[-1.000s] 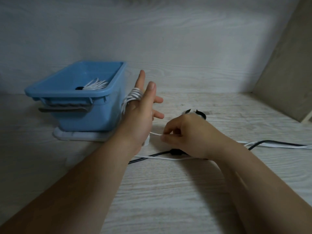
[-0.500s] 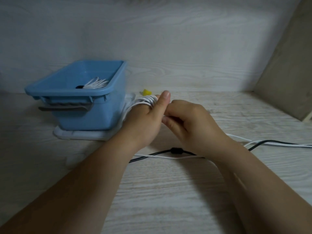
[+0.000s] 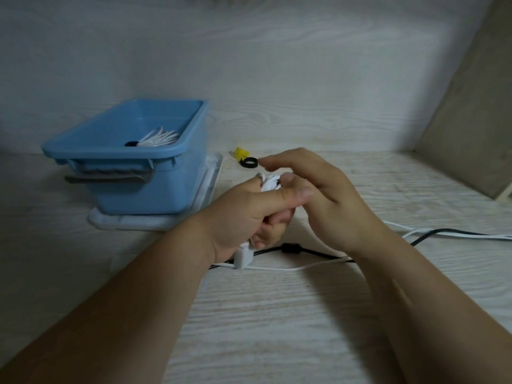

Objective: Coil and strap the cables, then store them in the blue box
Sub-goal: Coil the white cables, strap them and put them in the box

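Note:
My left hand (image 3: 243,209) grips a coiled white cable (image 3: 268,184), whose loops show above the fist while its white plug (image 3: 243,256) hangs below the wrist. My right hand (image 3: 318,189) is beside it, thumb tucked against the coil and fingers stretched out towards a black strap ring (image 3: 250,163) on the table. The blue box (image 3: 133,162) stands at the left and holds a strapped white cable bundle (image 3: 160,138). A black cable (image 3: 291,248) and another white cable (image 3: 291,268) lie loose across the table under my hands.
The blue box sits on a white lid (image 3: 155,220). A small yellow object (image 3: 240,152) lies beyond the black ring near the back wall. A wooden side panel (image 3: 471,120) closes off the right. The loose cables trail away to the right edge.
My left fingers have curled down round the coil, which had been wound on the raised, spread hand. My right hand let go of the cable end and stretched its fingers forward.

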